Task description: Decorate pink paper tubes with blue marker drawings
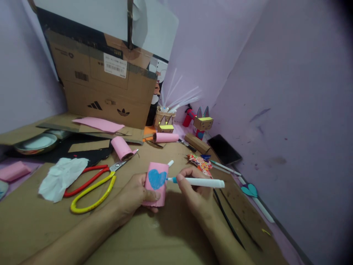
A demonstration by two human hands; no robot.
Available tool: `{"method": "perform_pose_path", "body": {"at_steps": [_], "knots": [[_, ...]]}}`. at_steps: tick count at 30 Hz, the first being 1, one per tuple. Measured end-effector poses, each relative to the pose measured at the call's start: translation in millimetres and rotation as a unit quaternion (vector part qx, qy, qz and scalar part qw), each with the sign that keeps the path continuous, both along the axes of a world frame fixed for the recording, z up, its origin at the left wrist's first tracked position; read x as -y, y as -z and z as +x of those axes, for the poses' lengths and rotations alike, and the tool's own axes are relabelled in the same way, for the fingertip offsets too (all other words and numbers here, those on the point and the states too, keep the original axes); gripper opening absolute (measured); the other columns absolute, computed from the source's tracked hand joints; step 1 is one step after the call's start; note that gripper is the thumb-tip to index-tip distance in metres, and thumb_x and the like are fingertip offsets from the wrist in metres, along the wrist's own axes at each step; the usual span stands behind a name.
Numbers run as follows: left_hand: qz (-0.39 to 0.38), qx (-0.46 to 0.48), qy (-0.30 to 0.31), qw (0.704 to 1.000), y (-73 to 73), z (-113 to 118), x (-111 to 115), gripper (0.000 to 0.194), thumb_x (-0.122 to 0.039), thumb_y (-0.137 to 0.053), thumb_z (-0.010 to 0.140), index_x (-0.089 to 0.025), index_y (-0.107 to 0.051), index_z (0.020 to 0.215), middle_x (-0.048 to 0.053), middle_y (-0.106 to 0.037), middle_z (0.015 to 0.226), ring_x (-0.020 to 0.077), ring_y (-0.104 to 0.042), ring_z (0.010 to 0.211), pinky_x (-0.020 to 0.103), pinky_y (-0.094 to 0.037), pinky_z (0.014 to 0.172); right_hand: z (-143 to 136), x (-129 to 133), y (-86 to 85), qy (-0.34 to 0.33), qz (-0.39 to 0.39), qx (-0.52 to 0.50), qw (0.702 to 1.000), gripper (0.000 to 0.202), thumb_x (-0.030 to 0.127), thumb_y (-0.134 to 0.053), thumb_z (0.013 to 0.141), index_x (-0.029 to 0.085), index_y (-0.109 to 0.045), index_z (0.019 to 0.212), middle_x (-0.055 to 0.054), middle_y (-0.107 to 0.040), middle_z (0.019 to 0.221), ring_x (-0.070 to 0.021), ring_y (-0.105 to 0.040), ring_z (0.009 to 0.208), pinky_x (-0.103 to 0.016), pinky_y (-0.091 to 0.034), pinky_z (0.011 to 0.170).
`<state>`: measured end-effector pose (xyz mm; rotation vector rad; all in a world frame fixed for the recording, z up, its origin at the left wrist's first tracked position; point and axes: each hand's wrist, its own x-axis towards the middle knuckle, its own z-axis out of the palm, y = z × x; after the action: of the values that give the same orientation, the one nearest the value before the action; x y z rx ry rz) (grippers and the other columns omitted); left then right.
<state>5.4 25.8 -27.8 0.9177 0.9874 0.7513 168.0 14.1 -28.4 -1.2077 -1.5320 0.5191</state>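
Observation:
My left hand (143, 195) is wrapped round a pink paper-covered tube (161, 199), thumb across its lower front. A blue heart (157, 179), coloured in, shows on the tube's face. In my right hand (194, 187) is a white marker (205, 182) with a blue tip end, which points left and meets the heart's right edge. Behind the tube a small white cap-like piece (171, 163) sticks out. Left of my left hand lie scissors (93, 187) with one red and one yellow handle, blades partly under or beside another pink tube (121, 147).
A large cardboard box (104, 88) stands at the back left. Crumpled white tissue (63, 178) lies by the scissors. A third pink tube (167, 137), a small cardboard box figure (203, 123) and a black tablet-like slab (224, 149) sit farther back. Black strips (228, 221) lie at right.

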Motion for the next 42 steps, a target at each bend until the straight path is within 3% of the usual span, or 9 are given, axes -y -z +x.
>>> {"method": "perform_pose_path", "body": {"at_steps": [16, 33, 42], "knots": [[0.008, -0.007, 0.007, 1.000, 0.7, 0.4, -0.3, 0.026, -0.018, -0.070, 0.050, -0.013, -0.056, 0.071, 0.000, -0.061, 0.056, 0.0123, -0.054, 0.046, 0.025, -0.048, 0.043, -1.8, -0.4, -2.0, 0.015, -0.004, 0.016, 1.000, 0.019, 0.030, -0.054, 0.080, 0.018, -0.055, 0.066, 0.004, -0.049, 0.047, -0.0099, -0.043, 0.042, -0.020, -0.031, 0.040], [0.005, 0.003, 0.000, 1.000, 0.9, 0.6, -0.3, 0.026, -0.018, -0.071, 0.050, -0.011, -0.059, 0.071, 0.001, -0.061, 0.059, 0.0131, -0.054, 0.052, 0.026, -0.050, 0.045, -1.0, 0.4, 2.7, -0.028, -0.052, 0.006, 0.998, 0.020, 0.031, -0.054, 0.079, 0.018, -0.054, 0.064, 0.005, -0.049, 0.047, -0.0093, -0.044, 0.042, -0.019, -0.032, 0.039], [0.001, -0.006, -0.001, 1.000, -0.9, 1.4, -1.1, 0.026, -0.018, -0.070, 0.048, -0.011, -0.059, 0.070, 0.001, -0.062, 0.056, 0.0127, -0.054, 0.048, 0.025, -0.049, 0.044, 0.9, -0.4, 0.0, 0.023, 0.011, -0.007, 1.000, 0.019, 0.031, -0.055, 0.080, 0.018, -0.056, 0.065, 0.004, -0.050, 0.047, -0.0099, -0.044, 0.040, -0.020, -0.032, 0.039]]}}
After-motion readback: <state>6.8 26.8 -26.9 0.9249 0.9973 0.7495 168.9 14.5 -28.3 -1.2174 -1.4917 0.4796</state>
